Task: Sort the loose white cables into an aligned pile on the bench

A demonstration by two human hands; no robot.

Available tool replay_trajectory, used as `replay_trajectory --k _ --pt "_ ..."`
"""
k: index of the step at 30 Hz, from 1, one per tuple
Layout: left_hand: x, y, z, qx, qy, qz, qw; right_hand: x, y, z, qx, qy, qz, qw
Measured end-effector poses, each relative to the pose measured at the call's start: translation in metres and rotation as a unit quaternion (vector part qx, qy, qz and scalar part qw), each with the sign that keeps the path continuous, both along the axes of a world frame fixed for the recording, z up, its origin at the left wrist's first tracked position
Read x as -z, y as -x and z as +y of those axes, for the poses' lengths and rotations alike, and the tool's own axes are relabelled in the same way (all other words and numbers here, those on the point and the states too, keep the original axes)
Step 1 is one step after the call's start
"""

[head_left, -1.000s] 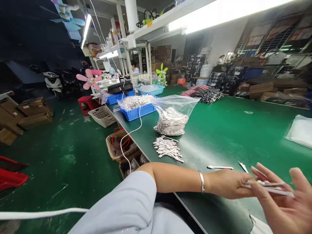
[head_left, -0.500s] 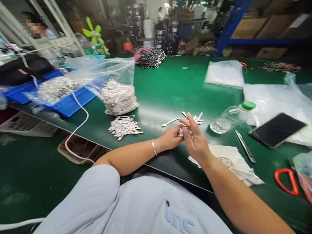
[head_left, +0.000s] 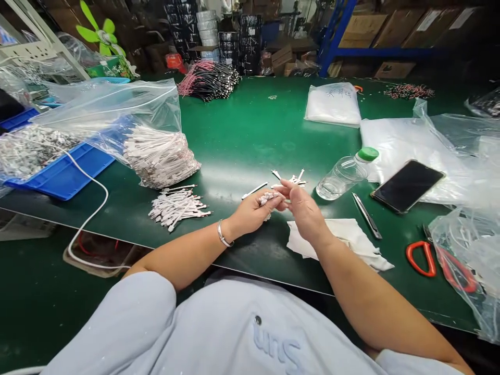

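Observation:
My left hand (head_left: 252, 212) is closed round a small bundle of short white cables (head_left: 267, 197), their ends showing above the thumb. Fingers of my right hand (head_left: 307, 211) are drawn together at the right side of that bundle, partly hiding it. Just beyond the hands lie a few loose white cables (head_left: 297, 179) and a single one (head_left: 254, 190). To the left is a loose pile of white cables (head_left: 175, 207). Behind that pile, a clear plastic bag (head_left: 156, 99) holds many more of them.
Blue trays (head_left: 84, 169) with small parts stand at the left. On the right are a bottle (head_left: 338, 177), a utility knife (head_left: 366, 215), a phone (head_left: 408, 185), a white cloth (head_left: 351, 237), red-handled scissors (head_left: 421, 259) and plastic bags (head_left: 414, 151). A bundle of dark and pink wires (head_left: 211, 79) lies at the back.
The view has shifted to the right. My right hand's raised, spread fingers have come down and together against the bundle, and the bundle in my left hand shows more clearly.

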State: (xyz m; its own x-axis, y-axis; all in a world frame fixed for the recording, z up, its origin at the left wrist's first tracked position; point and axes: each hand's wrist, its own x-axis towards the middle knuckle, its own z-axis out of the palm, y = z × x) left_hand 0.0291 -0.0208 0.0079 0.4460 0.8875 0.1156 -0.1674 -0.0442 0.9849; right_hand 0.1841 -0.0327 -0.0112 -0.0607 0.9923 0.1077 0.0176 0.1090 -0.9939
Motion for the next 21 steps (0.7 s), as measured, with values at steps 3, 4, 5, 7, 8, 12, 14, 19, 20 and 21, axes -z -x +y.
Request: replay_trajectory --k 3,4,5,7,8,12,14,19,20,21 --pt "-0.010 0.006 -0.001 0.003 0.093 -0.091 0.992 -0.003 0.006 -0.008 -0.146 0.134 0.058 0.978" --pt "-0.012 0.008 -0.001 0.024 0.135 -0.122 0.983 -0.004 0.009 -0.011 -0.188 0.185 0.066 0.962" --pt "-0.013 0.009 -0.001 0.053 0.178 -0.149 0.971 -0.004 0.011 -0.015 -0.223 0.231 0.072 0.944" --pt "-0.014 0.011 0.000 0.116 0.246 -0.180 0.945 -0.006 0.014 -0.021 -0.275 0.296 0.095 0.910" --pt "-0.014 0.012 0.001 0.136 0.271 -0.187 0.935 -0.007 0.014 -0.022 -0.300 0.316 0.116 0.892" --pt "-0.012 0.014 0.004 0.152 0.320 -0.182 0.917 -0.008 0.014 -0.022 -0.389 0.367 0.190 0.823" --pt "-0.010 0.014 0.005 0.157 0.317 -0.169 0.920 -0.006 0.014 -0.020 -0.391 0.382 0.188 0.816" --pt "-0.007 0.013 0.005 0.150 0.290 -0.151 0.933 -0.004 0.018 -0.019 -0.305 0.380 0.153 0.860" --pt "-0.006 0.014 0.005 0.150 0.292 -0.153 0.932 -0.005 0.019 -0.020 -0.301 0.382 0.150 0.861" --pt "-0.006 0.014 0.006 0.153 0.297 -0.156 0.930 -0.005 0.020 -0.020 -0.302 0.385 0.149 0.859"
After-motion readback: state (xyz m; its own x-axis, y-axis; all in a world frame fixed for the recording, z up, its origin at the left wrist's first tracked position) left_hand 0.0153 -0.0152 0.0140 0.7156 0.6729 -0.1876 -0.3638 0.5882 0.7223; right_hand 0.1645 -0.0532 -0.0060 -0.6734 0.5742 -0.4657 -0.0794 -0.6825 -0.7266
